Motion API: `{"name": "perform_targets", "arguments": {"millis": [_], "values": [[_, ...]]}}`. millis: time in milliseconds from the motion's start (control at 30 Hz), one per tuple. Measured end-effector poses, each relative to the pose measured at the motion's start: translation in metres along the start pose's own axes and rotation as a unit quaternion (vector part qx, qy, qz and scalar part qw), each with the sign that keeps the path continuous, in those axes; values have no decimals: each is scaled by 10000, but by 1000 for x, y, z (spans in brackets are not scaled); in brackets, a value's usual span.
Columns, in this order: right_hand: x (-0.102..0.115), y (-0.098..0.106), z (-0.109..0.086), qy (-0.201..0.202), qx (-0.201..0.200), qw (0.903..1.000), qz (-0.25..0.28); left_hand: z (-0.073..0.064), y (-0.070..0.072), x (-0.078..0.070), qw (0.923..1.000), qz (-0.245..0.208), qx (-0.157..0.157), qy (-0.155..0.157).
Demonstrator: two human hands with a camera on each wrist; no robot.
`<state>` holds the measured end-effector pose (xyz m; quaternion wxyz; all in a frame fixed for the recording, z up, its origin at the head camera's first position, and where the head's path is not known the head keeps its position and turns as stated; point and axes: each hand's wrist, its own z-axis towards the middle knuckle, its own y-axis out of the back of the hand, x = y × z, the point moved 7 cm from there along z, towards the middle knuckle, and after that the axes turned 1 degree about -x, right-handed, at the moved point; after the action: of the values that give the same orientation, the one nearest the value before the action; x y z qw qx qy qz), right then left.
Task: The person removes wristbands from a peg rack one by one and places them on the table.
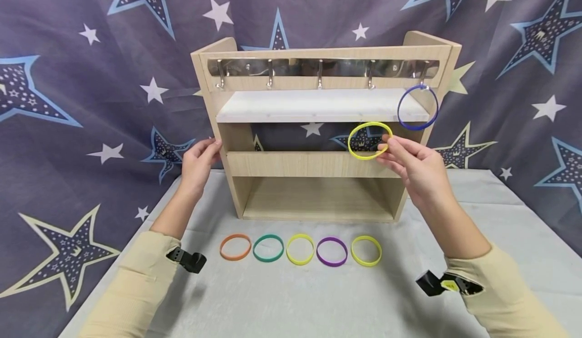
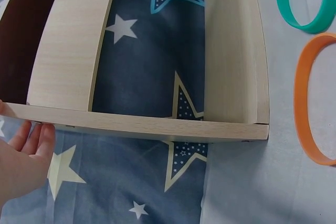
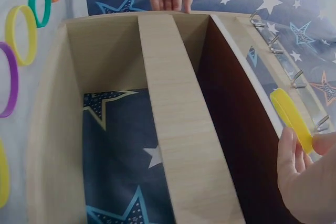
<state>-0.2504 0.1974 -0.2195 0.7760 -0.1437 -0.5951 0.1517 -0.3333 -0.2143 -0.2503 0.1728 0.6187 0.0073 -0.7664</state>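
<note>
My right hand [image 1: 420,169] pinches a yellow wristband [image 1: 349,143] between thumb and fingers, in front of the wooden shelf [image 1: 313,164]. In the right wrist view that yellow wristband [image 3: 287,115] appears nearly edge-on beside the hooks. A blue wristband [image 1: 398,113] hangs from the rightmost hook of the metal hook rail [image 1: 293,67]. My left hand [image 1: 196,166] holds the shelf's left side panel; in the left wrist view its fingers [image 2: 46,140] rest against the panel's outer face, and the thumb tip lies at the frame's edge.
On the grey tablecloth [image 1: 273,302], in front of the shelf, lies a row of wristbands: orange [image 1: 235,258], green [image 1: 268,259], yellow [image 1: 300,262], purple [image 1: 332,264] and another yellow one [image 1: 366,263]. A star-patterned curtain [image 1: 318,4] hangs behind.
</note>
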Motion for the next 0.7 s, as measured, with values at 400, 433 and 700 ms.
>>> {"name": "perform_targets", "arguments": {"millis": [400, 433, 700], "values": [[-15, 21, -4, -295, -158, 9991, -242, 2, 0, 1, 10000, 5, -32, -8], [-16, 22, -5, -294, -136, 9993, -206, 2, 0, 1, 10000, 9, -33, -10], [-21, 31, -10, -385, -72, 9991, -185, 1, -1, 1, 10000, -43, -14, 5]]}}
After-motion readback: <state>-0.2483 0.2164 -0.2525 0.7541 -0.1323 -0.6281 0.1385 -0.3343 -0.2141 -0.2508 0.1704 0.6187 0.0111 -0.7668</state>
